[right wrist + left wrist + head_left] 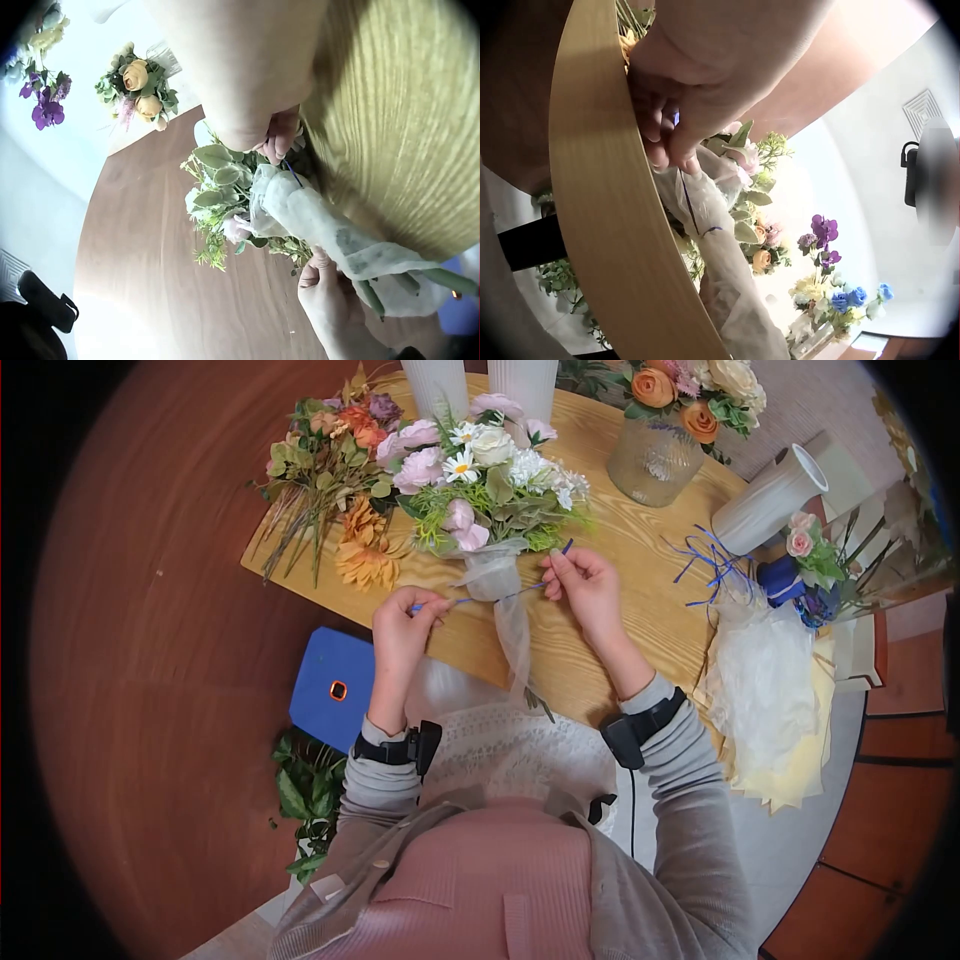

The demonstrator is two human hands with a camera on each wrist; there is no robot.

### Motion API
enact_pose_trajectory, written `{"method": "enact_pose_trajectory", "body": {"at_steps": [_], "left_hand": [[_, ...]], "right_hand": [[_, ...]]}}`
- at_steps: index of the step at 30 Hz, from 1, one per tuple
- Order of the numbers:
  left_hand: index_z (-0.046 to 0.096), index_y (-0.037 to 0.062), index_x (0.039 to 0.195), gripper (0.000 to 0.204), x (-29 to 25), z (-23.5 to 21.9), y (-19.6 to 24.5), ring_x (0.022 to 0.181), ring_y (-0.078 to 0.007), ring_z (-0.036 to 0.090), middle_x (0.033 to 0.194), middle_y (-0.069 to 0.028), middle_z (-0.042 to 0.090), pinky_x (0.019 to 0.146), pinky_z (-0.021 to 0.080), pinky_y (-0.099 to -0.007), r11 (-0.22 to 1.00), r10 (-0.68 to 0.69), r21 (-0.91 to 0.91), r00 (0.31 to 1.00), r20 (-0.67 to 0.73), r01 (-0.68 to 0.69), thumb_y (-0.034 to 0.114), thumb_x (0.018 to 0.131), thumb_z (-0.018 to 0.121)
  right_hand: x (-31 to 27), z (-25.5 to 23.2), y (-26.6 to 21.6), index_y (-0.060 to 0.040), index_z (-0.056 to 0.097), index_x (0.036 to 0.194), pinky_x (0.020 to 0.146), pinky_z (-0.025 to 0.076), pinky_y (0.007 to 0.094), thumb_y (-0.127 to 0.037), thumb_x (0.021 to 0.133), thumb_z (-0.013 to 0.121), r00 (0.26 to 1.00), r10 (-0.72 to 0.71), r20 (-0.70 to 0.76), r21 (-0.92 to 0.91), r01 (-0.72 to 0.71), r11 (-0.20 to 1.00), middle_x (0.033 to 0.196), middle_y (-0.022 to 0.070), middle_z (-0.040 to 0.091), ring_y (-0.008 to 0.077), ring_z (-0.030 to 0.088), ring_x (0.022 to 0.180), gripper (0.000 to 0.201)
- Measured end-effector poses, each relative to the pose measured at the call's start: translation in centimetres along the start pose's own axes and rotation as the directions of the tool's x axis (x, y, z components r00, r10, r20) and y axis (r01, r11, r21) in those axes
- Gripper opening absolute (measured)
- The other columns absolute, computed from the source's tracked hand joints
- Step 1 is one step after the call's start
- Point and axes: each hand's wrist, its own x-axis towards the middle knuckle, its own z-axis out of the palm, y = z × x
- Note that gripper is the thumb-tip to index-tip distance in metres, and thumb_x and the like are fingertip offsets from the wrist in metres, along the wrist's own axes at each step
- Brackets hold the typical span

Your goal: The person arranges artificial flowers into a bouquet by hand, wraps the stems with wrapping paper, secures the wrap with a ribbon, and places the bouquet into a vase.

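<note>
A bouquet (490,480) of pink and white flowers lies on the wooden table, its stems wrapped in sheer white gauze (492,578). A thin blue ribbon (520,593) runs around the wrapped stems. My left hand (405,625) pinches one ribbon end left of the stems, thumb against fingers. On the other side, my right hand (588,588) pinches the opposite end, with a short blue tip standing above the fingers. In the left wrist view the ribbon (688,202) slants from the fingertips to the gauze. Green stem ends (450,280) poke out below the wrap in the right wrist view.
Loose orange flowers (368,550) lie at the table's left. A glass vase (655,460) with roses stands at the back, and a white vase (768,500) leans at right. Cut blue ribbons (705,565), a ribbon spool (780,580) and gauze sheets (765,670) lie by the right edge. A blue stool (325,685) stands below left.
</note>
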Motion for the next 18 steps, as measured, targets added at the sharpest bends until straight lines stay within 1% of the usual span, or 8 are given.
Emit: {"method": "enact_pose_trajectory", "body": {"at_steps": [2,5,8,13,15,16,17,18], "left_hand": [[0.061,0.0007,0.079,0.008,0.1,-0.2,0.3,0.055,-0.0044,0.053,0.066,-0.0017,0.061,0.045,0.038,-0.0168,0.994,-0.094,-0.053,0.995,0.025,0.095,0.008,0.081,0.065],[0.061,-0.0028,0.077,0.01,0.3,-0.2,0.3,0.053,-0.0071,0.054,0.064,-0.0041,0.061,0.047,0.041,-0.0194,0.987,-0.13,-0.088,0.991,0.012,0.131,0.005,0.078,0.067],[0.06,0.0003,0.081,0.007,0.5,-0.2,-0.2,0.055,-0.0048,0.053,0.066,-0.0023,0.061,0.044,0.038,-0.0168,0.991,-0.119,-0.062,0.991,0.055,0.123,0.007,0.082,0.063],[0.06,-0.0003,0.081,0.008,-0.1,-0.7,0.2,0.058,-0.0057,0.056,0.069,-0.0042,0.063,0.047,0.04,-0.0169,0.982,-0.147,-0.104,0.984,0.103,0.158,0.007,0.084,0.061],[0.06,-0.0007,0.082,0.008,-0.5,-0.9,0.0,0.059,-0.0064,0.058,0.071,-0.0051,0.064,0.048,0.042,-0.017,0.975,-0.162,-0.132,0.981,0.111,0.176,0.006,0.085,0.06],[0.058,-0.0015,0.092,0.009,-0.8,-1.1,-0.2,0.062,-0.0076,0.059,0.073,-0.0062,0.065,0.05,0.043,-0.0175,0.968,-0.149,-0.186,0.982,0.113,0.169,0.006,0.086,0.058],[0.056,-0.0023,0.101,0.016,-1.1,-1.2,-0.4,0.064,-0.0089,0.061,0.076,-0.0073,0.065,0.052,0.044,-0.018,0.957,-0.136,-0.241,0.984,0.114,0.16,0.005,0.087,0.056],[0.056,-0.0023,0.101,0.016,-1.5,-1.2,-0.5,0.064,-0.0089,0.061,0.076,-0.0073,0.065,0.052,0.044,-0.018,0.956,-0.138,-0.246,0.984,0.11,0.161,0.005,0.087,0.056]], "right_hand": [[0.0,-0.1,0.1,0.0021,0.061,0.083,0.051,0.045,0.0201,-0.012,0.09,0.053,1.0,0.008,-0.017,0.008,-0.008,1.0,0.068,0.004,0.06,0.008,0.054,0.054,0.018],[0.0,0.0,0.2,0.0026,0.061,0.083,0.051,0.045,0.0204,-0.011,0.091,0.053,0.998,0.03,-0.055,0.031,-0.028,0.999,0.069,0.0044,0.06,0.0082,0.054,0.054,0.018],[0.0,0.0,0.2,0.0026,0.061,0.083,0.05,0.045,0.0202,-0.011,0.09,0.053,0.994,0.05,-0.093,0.063,-0.044,0.997,0.068,0.0043,0.06,0.0079,0.054,0.054,0.018],[-0.5,0.1,-0.7,0.0022,0.062,0.082,0.047,0.04,0.0187,-0.011,0.09,0.054,0.996,0.046,-0.073,0.053,-0.042,0.998,0.067,0.003,0.059,0.0058,0.05,0.052,0.017],[-1.1,0.6,-1.4,0.0021,0.063,0.081,0.046,0.037,0.0182,-0.01,0.089,0.055,0.996,-0.084,0.01,-0.168,0.085,0.982,0.066,0.0015,0.058,0.004,0.047,0.051,0.017],[-1.5,1.0,-1.6,0.0021,0.063,0.081,0.046,0.037,0.0182,-0.01,0.089,0.055,0.996,-0.083,0.015,-0.173,0.084,0.981,0.066,0.0015,0.058,0.004,0.047,0.051,0.017],[-1.8,1.3,-1.8,0.0017,0.064,0.082,0.046,0.036,0.0179,-0.009,0.088,0.055,0.994,-0.099,0.042,-0.169,0.104,0.98,0.066,0.001,0.058,0.0037,0.047,0.051,0.016],[-2.1,1.6,-2.0,0.0014,0.065,0.083,0.045,0.035,0.0177,-0.008,0.088,0.055,0.991,-0.114,0.068,-0.166,0.124,0.978,0.066,0.0005,0.057,0.0033,0.046,0.051,0.015]]}}
